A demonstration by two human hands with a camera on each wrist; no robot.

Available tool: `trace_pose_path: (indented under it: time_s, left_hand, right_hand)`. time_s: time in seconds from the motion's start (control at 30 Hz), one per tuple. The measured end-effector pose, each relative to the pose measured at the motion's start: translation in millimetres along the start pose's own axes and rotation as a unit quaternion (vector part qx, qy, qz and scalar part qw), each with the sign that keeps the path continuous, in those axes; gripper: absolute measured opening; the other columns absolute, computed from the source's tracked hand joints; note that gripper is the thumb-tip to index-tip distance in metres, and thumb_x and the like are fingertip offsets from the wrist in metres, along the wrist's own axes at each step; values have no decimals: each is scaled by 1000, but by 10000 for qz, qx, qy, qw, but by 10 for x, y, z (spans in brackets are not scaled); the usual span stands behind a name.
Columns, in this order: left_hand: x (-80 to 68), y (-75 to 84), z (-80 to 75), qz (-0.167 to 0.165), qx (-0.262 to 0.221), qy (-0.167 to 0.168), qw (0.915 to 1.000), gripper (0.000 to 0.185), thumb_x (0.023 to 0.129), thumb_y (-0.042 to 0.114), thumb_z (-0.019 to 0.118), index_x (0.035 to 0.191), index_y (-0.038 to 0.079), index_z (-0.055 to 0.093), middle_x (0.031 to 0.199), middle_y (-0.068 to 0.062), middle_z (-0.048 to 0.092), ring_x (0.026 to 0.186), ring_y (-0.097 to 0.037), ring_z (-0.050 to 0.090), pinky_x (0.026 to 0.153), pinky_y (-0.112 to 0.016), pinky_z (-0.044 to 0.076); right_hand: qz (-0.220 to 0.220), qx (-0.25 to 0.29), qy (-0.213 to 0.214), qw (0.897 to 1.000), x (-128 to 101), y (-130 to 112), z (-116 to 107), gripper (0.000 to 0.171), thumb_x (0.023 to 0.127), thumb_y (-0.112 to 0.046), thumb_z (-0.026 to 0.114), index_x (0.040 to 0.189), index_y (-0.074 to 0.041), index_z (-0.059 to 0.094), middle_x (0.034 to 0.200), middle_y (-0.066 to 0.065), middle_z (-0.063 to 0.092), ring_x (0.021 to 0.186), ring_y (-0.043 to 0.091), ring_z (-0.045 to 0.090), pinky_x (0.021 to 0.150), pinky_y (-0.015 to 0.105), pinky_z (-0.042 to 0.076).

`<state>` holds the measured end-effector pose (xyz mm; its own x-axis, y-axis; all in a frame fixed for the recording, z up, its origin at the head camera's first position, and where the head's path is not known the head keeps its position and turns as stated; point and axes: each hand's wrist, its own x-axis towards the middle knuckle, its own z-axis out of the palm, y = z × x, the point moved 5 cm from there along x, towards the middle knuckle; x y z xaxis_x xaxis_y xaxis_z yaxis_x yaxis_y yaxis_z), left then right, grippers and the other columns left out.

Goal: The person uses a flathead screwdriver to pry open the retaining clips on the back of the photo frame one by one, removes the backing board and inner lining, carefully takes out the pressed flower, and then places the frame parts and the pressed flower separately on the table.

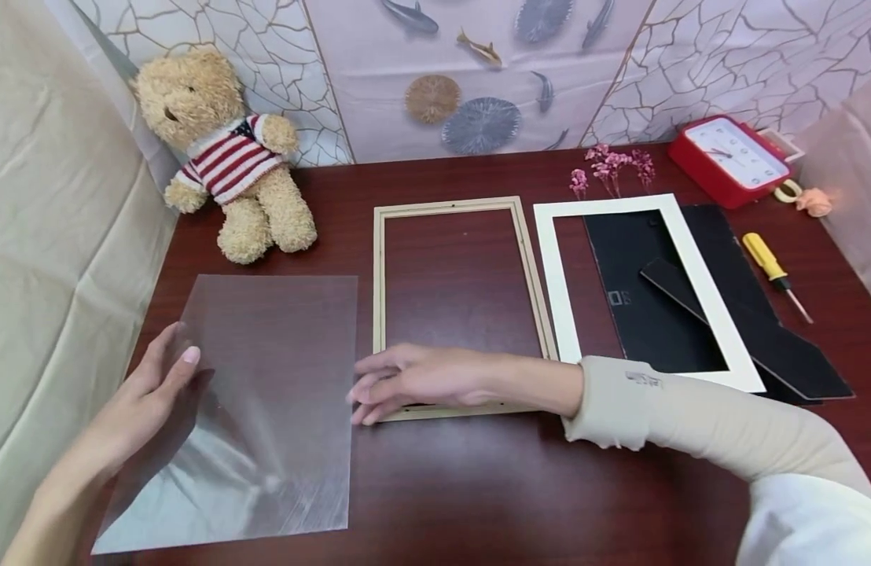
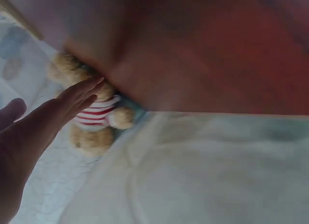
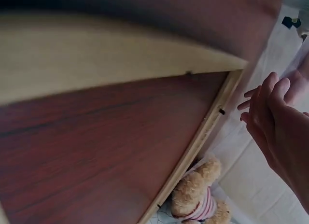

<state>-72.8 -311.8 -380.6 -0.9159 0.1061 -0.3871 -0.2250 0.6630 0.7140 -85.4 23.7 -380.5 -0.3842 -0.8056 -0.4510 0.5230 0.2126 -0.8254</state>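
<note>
A clear, see-through sheet [image 1: 280, 377] spans the left part of the head view, tilted slightly, with glare on its lower half. My left hand [image 1: 141, 401] is at the sheet's left edge, its fingers and thumb extended. In the left wrist view the left hand [image 2: 43, 118] shows straight fingers. At the sheet's right edge my right hand [image 1: 421, 381] has its fingertips on or beside it, fingers loosely bent; contact is hard to tell. The right wrist crosses over the lower part of a light wooden frame [image 1: 379, 283]. In the right wrist view the right hand [image 3: 275, 118] shows no clear grip.
A teddy bear [image 1: 240, 165] sits behind the sheet. On the right lie a white mat border [image 1: 566, 314], a black backing board [image 1: 725, 244] with a stand leg, and a yellow screwdriver [image 1: 764, 255]. Pink dried flowers [image 1: 608, 169] and a red clock [image 1: 690, 161] stand at the back.
</note>
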Motion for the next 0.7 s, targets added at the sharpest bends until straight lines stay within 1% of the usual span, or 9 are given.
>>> trace_pose_path:
  time_s: [0.1,0.2,0.27,0.33,0.4,0.47,0.57,0.63,0.7]
  left_hand:
    - [105,-96,5,15,51,-192,9998,84,120,46,30,171,4,-22,178,-33,-15,164,-55,-12,129,-72,-6]
    - [223,-158,17,140,289,-357,9988,87,121,45,32,168,3,-28,176,-30,-25,163,-55,-19,129,-71,-10]
    - [303,-200,15,235,479,-383,9978,89,121,45,33,167,1,-30,174,-29,-30,157,-61,-25,127,-73,-14]
    - [381,-244,12,257,579,-391,9972,92,120,47,34,165,2,-33,172,-24,-36,150,-67,-33,123,-77,-19]
    - [453,-291,14,345,629,-366,9968,95,120,46,36,163,3,-36,171,-21,-41,141,-70,-42,117,-79,-25]
    - [521,-338,17,532,678,-331,9957,96,120,45,36,162,3,-39,169,-19,-45,141,-65,-47,111,-79,-33]
    - [604,-385,33,864,947,-117,9917,96,120,42,39,163,-1,-36,170,-22,-43,152,-49,-45,108,-77,-38]
    - [649,-429,50,999,1238,49,9873,97,120,44,39,164,-5,-31,172,-27,-38,159,-42,-39,109,-77,-38]
    - [678,-471,73,1033,1516,264,9827,97,119,48,39,166,-7,-25,174,-30,-31,163,-40,-33,111,-79,-35]
  right_hand:
    - [185,7,189,9996,142,-32,-49,68,114,-3,52,170,13,16,151,28,63,138,39,67,118,40,53]
    - [309,115,337,9989,251,-42,-108,68,114,0,52,170,13,16,153,31,60,142,43,63,119,39,52]
    - [353,178,388,9985,306,-53,-135,69,113,1,52,170,13,15,155,32,57,144,43,61,120,39,50]
    - [388,181,424,9982,345,-78,-150,70,113,1,53,170,13,14,157,32,55,145,44,60,121,39,50]
    - [424,135,444,9980,384,-108,-161,71,113,0,54,170,12,13,161,32,51,145,43,60,121,39,49]
    - [477,61,466,9978,420,-142,-168,73,113,-2,55,171,12,12,165,31,47,146,41,59,122,38,48]
    - [576,66,455,9973,460,-204,-168,74,114,-3,54,172,10,10,170,29,42,147,41,58,124,37,46]
    - [611,190,435,9970,478,-244,-167,75,114,-2,53,172,10,7,172,29,38,148,42,57,125,38,45]
    - [618,191,447,9969,482,-284,-172,74,115,-3,52,172,10,6,174,28,35,149,43,55,125,38,44]
